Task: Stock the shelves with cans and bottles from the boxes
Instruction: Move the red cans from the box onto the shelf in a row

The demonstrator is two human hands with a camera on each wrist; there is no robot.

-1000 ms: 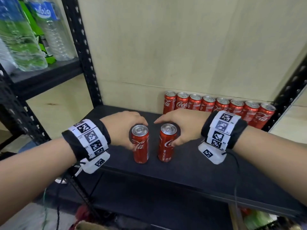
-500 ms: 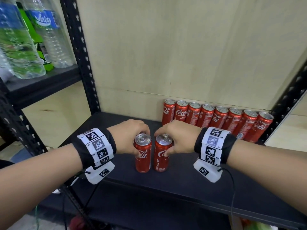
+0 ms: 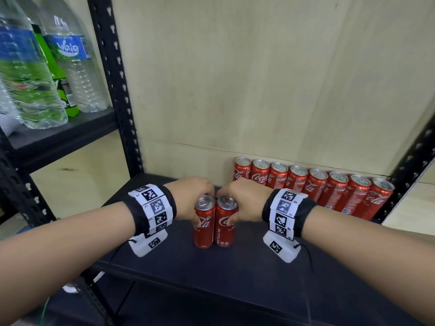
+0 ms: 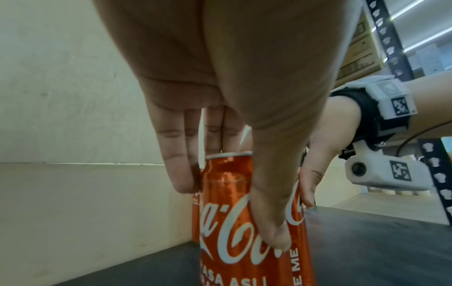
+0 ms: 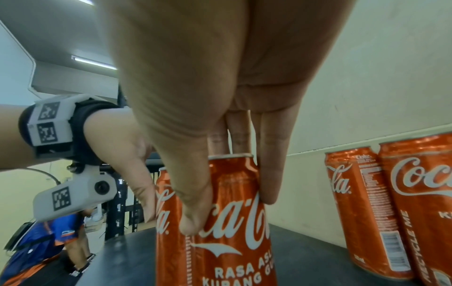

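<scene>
Cans (image 3: pixel 214 222) — two red ones, touching, upright at centre frame on the black shelf (image 3: pixel 259 278) — are each clamped by one grip, left hand (image 3: pixel 191 203) and right hand (image 3: pixel 244 202); next, probably sliding them back toward the row of cans (image 3: pixel 313 189) at right.

wall (image 3: pixel 259 78) is being seen behind | person (image 5: pixel 44 249) in blue is being seen bending, beyond | ceiling light (image 5: pixel 94 62) is being lit

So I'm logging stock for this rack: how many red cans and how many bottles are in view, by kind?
Red cans in the back row: 8
Red cans in hand, left hand and right hand: 2
Clear water bottles: 2 or more, edge cropped
Green bottle: 1
Total: at least 13
</scene>
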